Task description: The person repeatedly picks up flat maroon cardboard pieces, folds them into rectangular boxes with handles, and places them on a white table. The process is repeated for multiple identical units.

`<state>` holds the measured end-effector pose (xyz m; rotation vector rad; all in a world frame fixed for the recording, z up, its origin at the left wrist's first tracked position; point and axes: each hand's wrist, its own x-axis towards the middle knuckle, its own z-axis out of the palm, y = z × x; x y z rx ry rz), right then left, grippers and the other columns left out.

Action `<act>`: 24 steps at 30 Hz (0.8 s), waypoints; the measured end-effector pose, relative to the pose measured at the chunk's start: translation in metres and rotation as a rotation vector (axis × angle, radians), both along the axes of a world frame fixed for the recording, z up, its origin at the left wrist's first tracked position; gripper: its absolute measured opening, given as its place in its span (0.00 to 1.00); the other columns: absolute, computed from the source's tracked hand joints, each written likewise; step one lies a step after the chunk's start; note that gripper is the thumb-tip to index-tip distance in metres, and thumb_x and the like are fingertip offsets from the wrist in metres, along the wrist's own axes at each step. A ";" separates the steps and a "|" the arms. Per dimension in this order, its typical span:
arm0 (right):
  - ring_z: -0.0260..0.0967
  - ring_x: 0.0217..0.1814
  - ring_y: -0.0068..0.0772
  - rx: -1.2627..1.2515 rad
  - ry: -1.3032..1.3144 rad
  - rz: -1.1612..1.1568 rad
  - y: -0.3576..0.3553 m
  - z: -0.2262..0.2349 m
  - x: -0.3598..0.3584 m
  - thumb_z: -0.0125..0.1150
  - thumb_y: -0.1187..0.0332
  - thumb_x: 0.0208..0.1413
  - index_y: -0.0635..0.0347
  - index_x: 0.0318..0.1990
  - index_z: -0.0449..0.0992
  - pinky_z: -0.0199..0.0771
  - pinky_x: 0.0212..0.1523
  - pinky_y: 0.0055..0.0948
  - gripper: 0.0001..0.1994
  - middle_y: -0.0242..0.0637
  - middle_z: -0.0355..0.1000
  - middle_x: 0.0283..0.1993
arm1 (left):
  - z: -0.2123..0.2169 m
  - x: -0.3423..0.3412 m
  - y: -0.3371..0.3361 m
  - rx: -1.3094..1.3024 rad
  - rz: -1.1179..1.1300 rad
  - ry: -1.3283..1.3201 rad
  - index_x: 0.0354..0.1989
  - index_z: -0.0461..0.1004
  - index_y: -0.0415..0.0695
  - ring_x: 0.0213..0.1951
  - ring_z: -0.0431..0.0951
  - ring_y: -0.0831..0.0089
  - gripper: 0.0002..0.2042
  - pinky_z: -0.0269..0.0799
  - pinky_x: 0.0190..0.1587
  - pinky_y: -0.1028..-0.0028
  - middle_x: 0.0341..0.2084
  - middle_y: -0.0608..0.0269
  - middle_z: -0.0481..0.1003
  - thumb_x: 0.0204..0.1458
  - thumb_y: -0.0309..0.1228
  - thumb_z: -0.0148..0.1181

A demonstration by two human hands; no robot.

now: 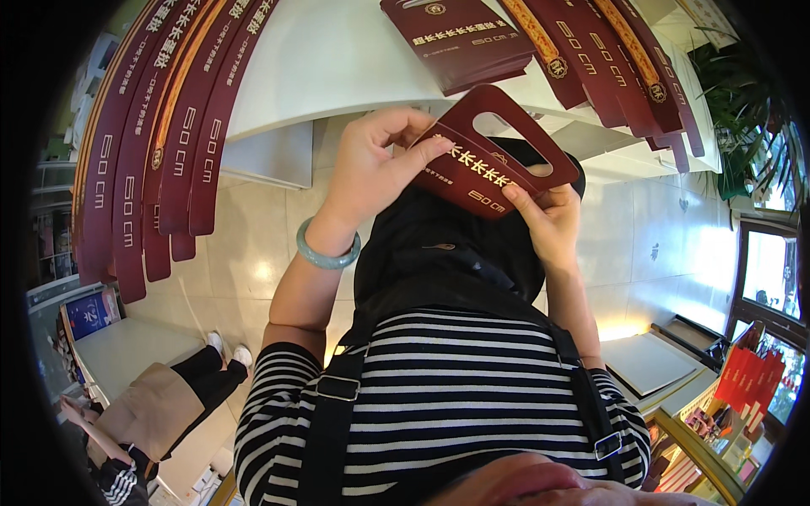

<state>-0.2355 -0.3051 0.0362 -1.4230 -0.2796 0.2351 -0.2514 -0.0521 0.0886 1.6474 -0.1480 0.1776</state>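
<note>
A dark red cardboard piece [462, 179] with gold and white print is held up in front of my body. It has a large rounded handle cut-out at its upper right. My left hand [384, 160], above a pale green bangle, pinches its left edge between thumb and fingers. At its lower right corner my right hand [550, 221] grips it, thumb on the near face and fingers behind. Just beyond, a stack of matching dark red printed cardboard pieces [464, 42] lies on the white table [337, 63].
Long dark red cardboard strips [173, 126] lie in overlapping piles at the table's left, and more strips [603, 63] at its right, overhanging the edge. Leafy plants [751, 118] stand at far right. Lower left, another person [160, 396] is beside a counter [126, 354].
</note>
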 end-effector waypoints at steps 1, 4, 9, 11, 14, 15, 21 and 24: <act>0.75 0.54 0.28 0.008 0.006 0.002 -0.001 0.000 0.002 0.69 0.80 0.55 0.67 0.60 0.69 0.76 0.56 0.29 0.25 0.44 0.76 0.55 | 0.005 0.000 -0.002 0.079 0.022 -0.036 0.36 0.80 0.36 0.29 0.74 0.82 0.04 0.69 0.34 0.81 0.28 0.66 0.78 0.54 0.20 0.67; 0.69 0.66 0.41 -0.126 -0.288 -0.065 -0.015 0.020 0.018 0.81 0.70 0.42 0.61 0.72 0.56 0.69 0.65 0.38 0.49 0.48 0.71 0.62 | 0.026 -0.004 0.006 0.543 0.040 -0.233 0.36 0.80 0.34 0.28 0.76 0.75 0.05 0.71 0.33 0.79 0.28 0.61 0.78 0.52 0.19 0.67; 0.78 0.50 0.28 -0.337 -0.260 0.167 0.012 0.065 0.005 0.77 0.75 0.46 0.67 0.51 0.78 0.76 0.54 0.27 0.23 0.39 0.81 0.48 | 0.033 -0.007 -0.010 0.448 -0.104 -0.266 0.38 0.80 0.36 0.32 0.80 0.72 0.07 0.76 0.36 0.76 0.31 0.59 0.79 0.50 0.19 0.68; 0.77 0.43 0.21 -0.328 -0.157 0.138 0.012 0.051 0.005 0.74 0.79 0.49 0.68 0.46 0.81 0.76 0.47 0.24 0.16 0.33 0.81 0.40 | 0.036 -0.008 -0.015 0.318 -0.036 -0.264 0.41 0.81 0.36 0.34 0.81 0.72 0.09 0.78 0.43 0.73 0.32 0.61 0.81 0.50 0.19 0.68; 0.77 0.38 0.20 -0.055 -0.089 -0.102 0.020 0.056 0.002 0.69 0.83 0.52 0.69 0.43 0.81 0.77 0.42 0.22 0.11 0.35 0.81 0.36 | 0.010 -0.007 -0.015 0.070 0.188 -0.439 0.65 0.63 0.37 0.56 0.76 0.63 0.31 0.69 0.61 0.64 0.56 0.51 0.74 0.53 0.24 0.70; 0.78 0.40 0.23 0.084 -0.027 -0.079 0.018 0.052 0.005 0.67 0.84 0.53 0.69 0.45 0.80 0.78 0.44 0.23 0.12 0.38 0.82 0.39 | -0.001 -0.009 -0.017 -0.054 0.263 -0.453 0.70 0.58 0.37 0.61 0.73 0.60 0.36 0.67 0.63 0.64 0.61 0.49 0.71 0.53 0.26 0.70; 0.79 0.45 0.24 0.141 0.043 -0.001 0.032 0.047 0.002 0.66 0.84 0.56 0.71 0.47 0.78 0.79 0.48 0.24 0.11 0.40 0.82 0.44 | -0.034 -0.028 -0.041 -0.019 0.071 -0.224 0.75 0.38 0.30 0.64 0.64 0.54 0.45 0.58 0.67 0.63 0.62 0.43 0.62 0.61 0.38 0.63; 0.78 0.44 0.25 0.146 0.030 0.008 0.033 0.043 0.000 0.66 0.83 0.56 0.70 0.47 0.78 0.79 0.47 0.23 0.12 0.40 0.82 0.43 | -0.035 -0.032 -0.037 0.064 0.015 -0.195 0.75 0.36 0.30 0.66 0.63 0.53 0.45 0.58 0.67 0.63 0.66 0.41 0.60 0.62 0.39 0.60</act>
